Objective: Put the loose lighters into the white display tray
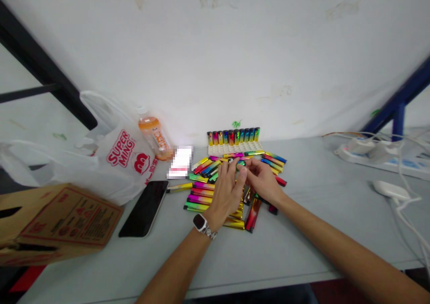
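Note:
My left hand (227, 192) and my right hand (264, 179) meet over a pile of shiny lighters. Between their fingertips is a lighter (241, 163) with a green part showing; most of it is hidden by the fingers. Just beyond, a row of lighters (231, 137) stands upright along the back of a white holed rack (219, 150). Loose lighters in gold, red, purple, green and blue lie around and under my hands, such as a red one (253, 215) on the near side and a purple one (199, 199) to the left.
To the left are a black phone (144, 209), a cardboard box (67, 219), a white plastic bag (114, 160), an orange drink bottle (156, 138) and a blurred-out bright screen (180, 162). A power strip (369, 158) with cables and a white adapter (391, 190) lie right. The wall borders the table (312, 178).

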Available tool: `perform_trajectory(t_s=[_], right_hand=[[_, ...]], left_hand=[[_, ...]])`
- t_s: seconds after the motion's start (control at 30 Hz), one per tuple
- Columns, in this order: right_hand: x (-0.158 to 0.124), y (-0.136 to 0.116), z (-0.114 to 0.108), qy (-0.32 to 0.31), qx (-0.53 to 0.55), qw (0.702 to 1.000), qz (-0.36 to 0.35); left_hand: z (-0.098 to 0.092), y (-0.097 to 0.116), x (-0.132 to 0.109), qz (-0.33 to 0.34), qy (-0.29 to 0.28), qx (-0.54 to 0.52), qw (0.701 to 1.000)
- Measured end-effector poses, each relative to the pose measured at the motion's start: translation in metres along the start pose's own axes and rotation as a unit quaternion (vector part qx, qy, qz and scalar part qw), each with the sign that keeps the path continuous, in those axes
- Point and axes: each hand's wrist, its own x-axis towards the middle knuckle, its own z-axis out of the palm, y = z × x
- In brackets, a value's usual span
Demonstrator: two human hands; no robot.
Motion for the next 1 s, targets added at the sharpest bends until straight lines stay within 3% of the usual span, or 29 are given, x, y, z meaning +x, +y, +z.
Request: perform_trajectory(t_s=[0.23,0.4,0.6,0.8,1.0], right_hand=[[0.006,-0.007,0.000,0.030,0.077,0.994,0.075],[0.030,-0.005,-0.016,0.041,0.095,0.994,0.028],[0.087,0.005,-0.049,0.090,-0.058,0.990,-0.096],[0.136,0.028,-0.064,0.045,-0.188,0.972,-0.135],[0.150,0.037,-0.065,0.002,-0.275,0.949,-0.157]], left_hand=[[-0.001,0.003,-0.001,-0.005,-0.028,0.022,0.999],[0.003,-0.005,0.001,-0.005,-0.035,-0.002,0.999],[0.008,-0.023,0.009,0.007,-0.004,0.018,1.000],[0.008,-0.025,0.013,0.036,-0.009,0.040,0.999],[0.008,-0.024,0.013,0.038,0.001,0.050,0.998]])
